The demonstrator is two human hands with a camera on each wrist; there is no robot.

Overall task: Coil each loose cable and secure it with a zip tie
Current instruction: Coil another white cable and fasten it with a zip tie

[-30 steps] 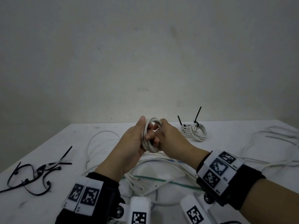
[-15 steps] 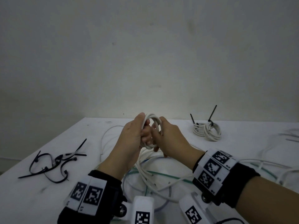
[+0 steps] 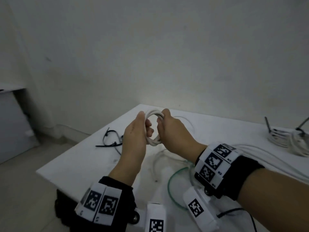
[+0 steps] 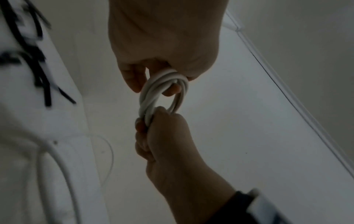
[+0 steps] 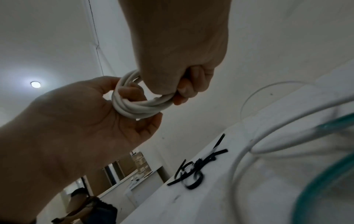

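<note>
A small coil of white cable (image 3: 154, 142) hangs in the air above the white table (image 3: 80, 158), held between both hands. My left hand (image 3: 138, 131) grips its left side, fingers hooked through the ring (image 5: 138, 107). My right hand (image 3: 169, 129) is fisted round the opposite side (image 4: 151, 97). In the left wrist view the left hand's fingertips (image 4: 132, 81) pinch the strands, and the right hand (image 4: 164, 136) clamps them from below. A bunch of black zip ties (image 3: 109, 139) lies on the table just left of the hands.
Two tied white coils (image 3: 291, 139) with black tie tails sit at the far right. Loose white cables (image 3: 267, 156) and a green cable (image 3: 172, 186) sprawl under my right wrist. The table's left edge (image 3: 55, 166) drops to the floor. A person (image 5: 86, 204) is far behind.
The view has swung left, so the tied coils now sit at the right edge. My hands have drawn apart to opposite sides of the coil, and its ring stands open between them.
</note>
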